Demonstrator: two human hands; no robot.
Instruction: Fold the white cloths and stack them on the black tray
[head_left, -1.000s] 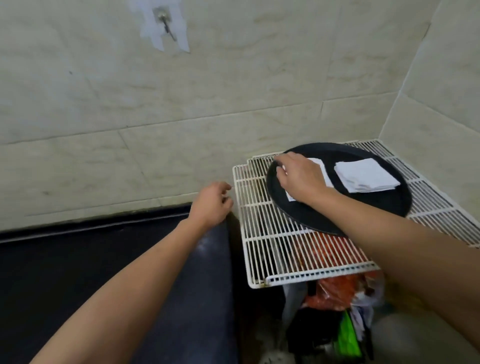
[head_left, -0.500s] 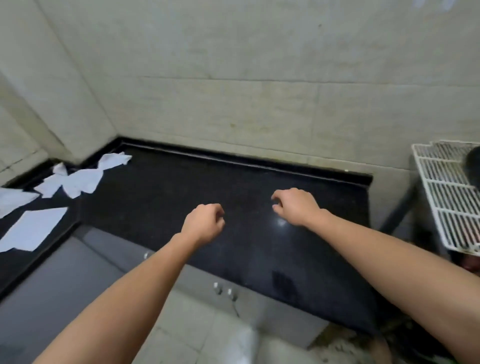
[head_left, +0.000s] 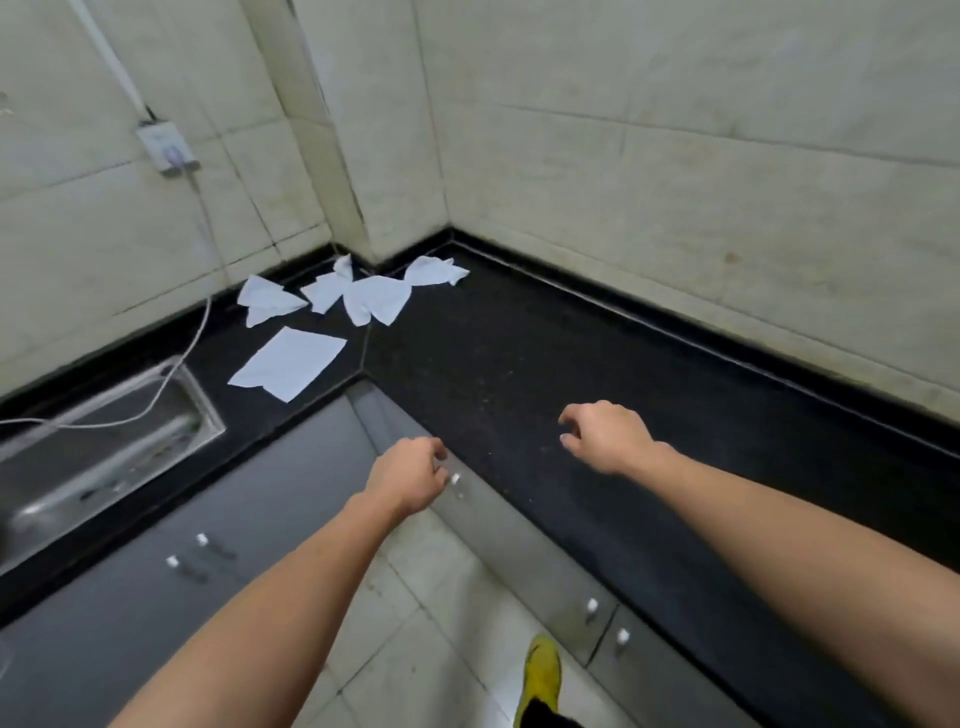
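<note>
**Both hands empty, cloths lying in the far corner**

My left hand (head_left: 410, 480) hangs at the front edge of the black desk (head_left: 519, 364), above the grey cabinet doors (head_left: 249, 519). Its fingers are loosely curled and grip nothing. My right hand (head_left: 605, 436) hovers over the desk top, with the fingers loosely bent, the thumb a little apart from them, and nothing in it. The two hands are apart from each other.

The white cloths (head_left: 374, 304) lie unfolded in the desk's far corner, well apart from both hands. The flat cloth (head_left: 288, 364) is spread open on the left wing of the desk and is the nearest to me. Behind it, one crumpled cloth (head_left: 270, 301) lies close to the left wall. The others bunch right in the corner, touching or overlapping, and I cannot tell their exact number.

At the left, the steel sink (head_left: 210, 415) is sunk into the desk. A white cable (head_left: 200, 322) comes down from the wall socket (head_left: 166, 148) and crosses over its basin. What lies in the basin is too blurred to tell.

Below my arms, a yellow shoe (head_left: 543, 670) stands on the tiled floor (head_left: 415, 571).
</note>
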